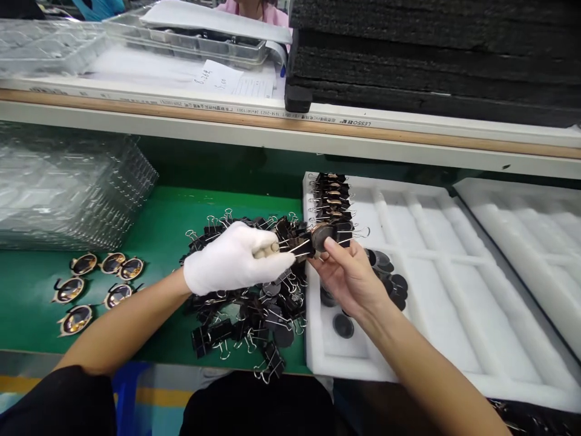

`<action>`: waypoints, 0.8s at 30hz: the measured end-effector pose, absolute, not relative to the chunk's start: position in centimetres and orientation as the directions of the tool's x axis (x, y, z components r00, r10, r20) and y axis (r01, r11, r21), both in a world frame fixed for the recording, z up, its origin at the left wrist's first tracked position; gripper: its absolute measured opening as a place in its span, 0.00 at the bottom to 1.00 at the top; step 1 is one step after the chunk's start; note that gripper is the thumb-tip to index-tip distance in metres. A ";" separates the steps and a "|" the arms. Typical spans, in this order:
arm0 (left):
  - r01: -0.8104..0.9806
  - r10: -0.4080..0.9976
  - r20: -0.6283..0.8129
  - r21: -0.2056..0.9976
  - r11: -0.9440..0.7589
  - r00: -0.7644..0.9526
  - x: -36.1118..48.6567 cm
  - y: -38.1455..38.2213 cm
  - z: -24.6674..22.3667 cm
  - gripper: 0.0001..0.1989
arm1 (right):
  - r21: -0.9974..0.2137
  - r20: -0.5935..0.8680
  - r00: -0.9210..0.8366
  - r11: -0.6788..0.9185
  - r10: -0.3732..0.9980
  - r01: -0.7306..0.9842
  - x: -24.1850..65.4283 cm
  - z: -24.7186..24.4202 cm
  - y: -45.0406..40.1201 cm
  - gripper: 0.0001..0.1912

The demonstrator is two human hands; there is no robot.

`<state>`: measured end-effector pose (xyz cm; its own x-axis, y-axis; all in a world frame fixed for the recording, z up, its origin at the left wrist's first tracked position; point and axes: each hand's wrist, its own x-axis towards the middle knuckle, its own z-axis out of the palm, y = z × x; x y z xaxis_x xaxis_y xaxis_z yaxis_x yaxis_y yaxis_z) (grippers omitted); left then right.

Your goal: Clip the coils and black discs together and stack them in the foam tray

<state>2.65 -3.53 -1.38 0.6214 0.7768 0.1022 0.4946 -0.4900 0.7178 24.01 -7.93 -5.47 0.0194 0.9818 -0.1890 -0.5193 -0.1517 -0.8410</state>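
My left hand [240, 257], in a white glove, grips the wire handles of a black binder clip [305, 245]. My bare right hand [349, 275] pinches a round dark disc [321, 237] with my thumb on its face; a gold-brown edge shows behind it. The held clip meets the disc's left side, and another black clip sits at its right side. Whether the left clip's jaws bite the disc cannot be made out. Under my left hand lies a pile of black binder clips [247, 330]. A row of clipped pieces [333, 197] stands in the white foam tray [313, 357] just beyond my right hand.
Loose dark discs [344, 326] lie in the tray near my right wrist. Several gold-rimmed round lens pieces [76, 320] rest on the green table [27, 303] at left, below stacked clear plastic trays [68, 188]. A second foam tray [521, 224] stands right. A shelf edge [227, 121] crosses above.
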 end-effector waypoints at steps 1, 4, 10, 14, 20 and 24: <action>0.495 0.775 0.082 0.726 -0.477 0.627 2.6 -3.6 -1.5 0.21 | -0.844 -0.161 0.032 -0.121 0.986 -0.523 24.0 -5.5 -8.0 0.16; 0.495 0.769 0.020 0.755 -0.431 0.639 2.5 -3.4 -1.6 0.22 | -0.867 -0.093 0.066 -0.049 0.993 -0.495 24.0 -5.6 -7.9 0.18; 0.505 0.775 -0.065 0.792 -0.343 0.628 2.9 -3.5 -1.8 0.23 | -0.889 -0.117 0.044 -0.085 0.992 -0.450 23.6 -6.1 -7.8 0.19; 0.543 0.787 -0.001 0.724 -0.425 0.617 3.0 -3.4 -2.3 0.16 | -0.879 -0.090 0.027 -0.067 0.996 -0.471 24.0 -6.5 -8.1 0.19; 0.389 0.276 0.457 -0.172 -0.905 0.845 0.8 -2.8 -1.7 0.17 | -0.827 -0.025 -0.646 -0.379 0.763 -0.415 28.1 -4.3 -7.9 0.42; 0.257 0.071 0.356 -0.509 -0.822 0.932 0.4 -3.4 -1.0 0.12 | -0.767 -0.298 -0.714 -0.604 0.633 -0.215 29.5 -3.4 -7.2 0.50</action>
